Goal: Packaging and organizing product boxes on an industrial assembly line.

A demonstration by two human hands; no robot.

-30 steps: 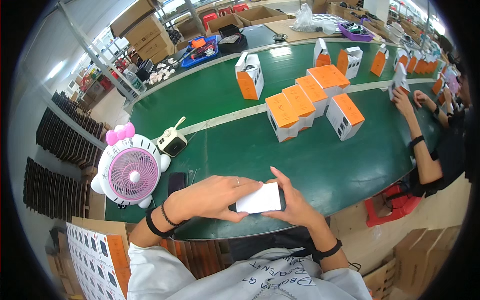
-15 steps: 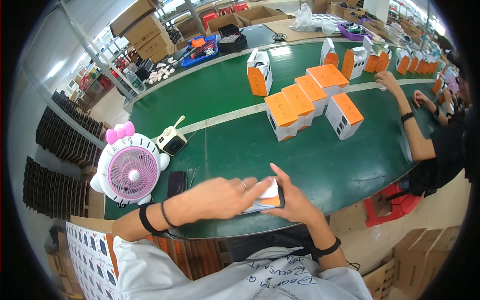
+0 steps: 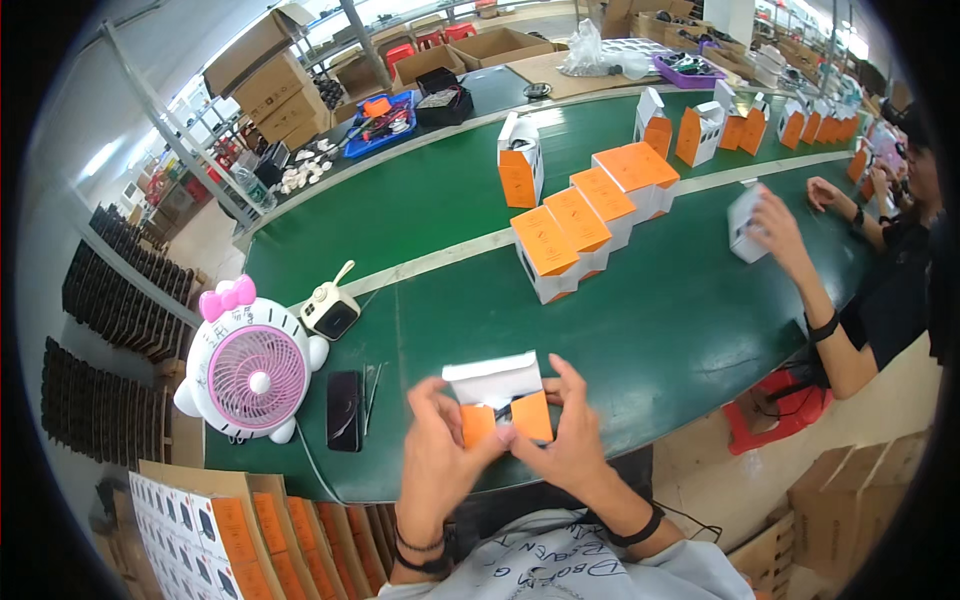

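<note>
At the near edge of the green table I hold a small orange-and-white carton [image 3: 480, 424] between both hands. Its white lid flap [image 3: 492, 378] stands up at the far side, and orange side flaps show over the opening. Something dark shows between the flaps; I cannot make out what it is. My left hand [image 3: 440, 455] grips the carton's left side, with its thumb reaching to the middle. On the right side my right hand [image 3: 568, 440] is curled around it, and its thumb meets the left one at the near edge.
A pink-and-white fan [image 3: 258, 370], a cream device [image 3: 330, 310], a black phone [image 3: 344, 410] and thin tweezers-like tools [image 3: 372, 398] lie left. Closed cartons [image 3: 577, 218] stand in a row ahead, an open carton [image 3: 520, 165] behind. At right, a co-worker's hand [image 3: 778, 228] holds a white box [image 3: 745, 222].
My left hand has moved from across the carton's top to its left side. The carton's lid flap now stands raised. The separate carton at right has left its spot; the co-worker holds a box.
</note>
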